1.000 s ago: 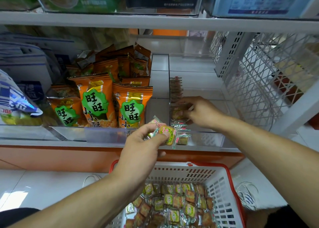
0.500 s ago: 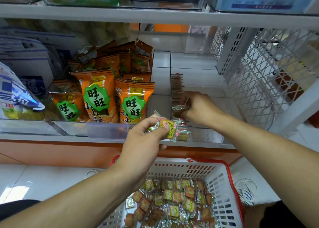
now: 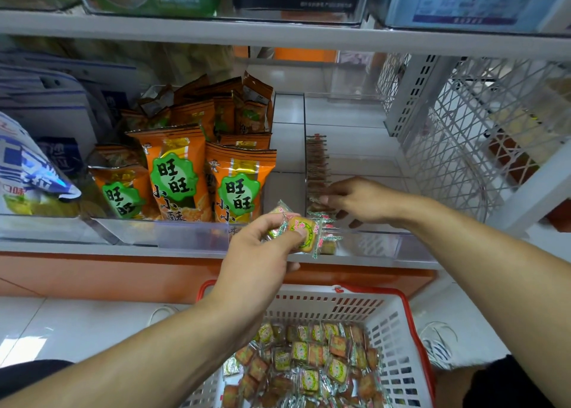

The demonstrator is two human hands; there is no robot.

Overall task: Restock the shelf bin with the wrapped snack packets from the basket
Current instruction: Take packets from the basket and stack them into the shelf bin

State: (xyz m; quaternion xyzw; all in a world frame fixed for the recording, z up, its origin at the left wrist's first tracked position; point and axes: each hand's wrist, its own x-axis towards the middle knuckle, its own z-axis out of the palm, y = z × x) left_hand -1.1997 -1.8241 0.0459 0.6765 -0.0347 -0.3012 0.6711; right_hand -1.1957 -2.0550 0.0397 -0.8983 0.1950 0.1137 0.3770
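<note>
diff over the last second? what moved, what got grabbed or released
Little changed. The right hand stays inside the clear plastic shelf bin, shifting slightly along the upright row of packets. The left hand still pinches small green-and-yellow wrapped packets above the white-and-red basket. Nothing released.
</note>
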